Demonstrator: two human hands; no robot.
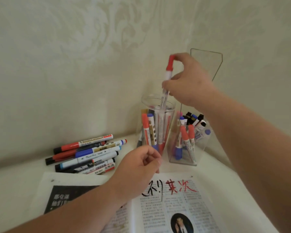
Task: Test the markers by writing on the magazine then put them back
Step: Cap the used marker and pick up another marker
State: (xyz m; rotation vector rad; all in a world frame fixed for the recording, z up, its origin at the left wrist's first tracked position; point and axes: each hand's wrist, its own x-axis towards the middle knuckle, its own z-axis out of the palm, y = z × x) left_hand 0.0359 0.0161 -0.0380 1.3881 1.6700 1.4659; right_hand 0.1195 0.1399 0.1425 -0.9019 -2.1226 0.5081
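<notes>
Fingers of my right hand [190,79] pinch the red-capped marker [168,71], lower end entering the crowded jar [172,105]. My left hand [138,167] curls loosely, empty. Jamming against the packed markers [145,126] could topple the jar.

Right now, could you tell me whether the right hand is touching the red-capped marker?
Touching. The head view shows the right hand pinching the red-capped marker, with fingers on its cap and thumb on its barrel.

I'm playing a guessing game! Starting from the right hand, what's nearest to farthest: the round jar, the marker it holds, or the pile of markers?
1. The marker, held in the right hand.
2. The jar, just below the hand.
3. The pile, far off, low on the left.
</notes>
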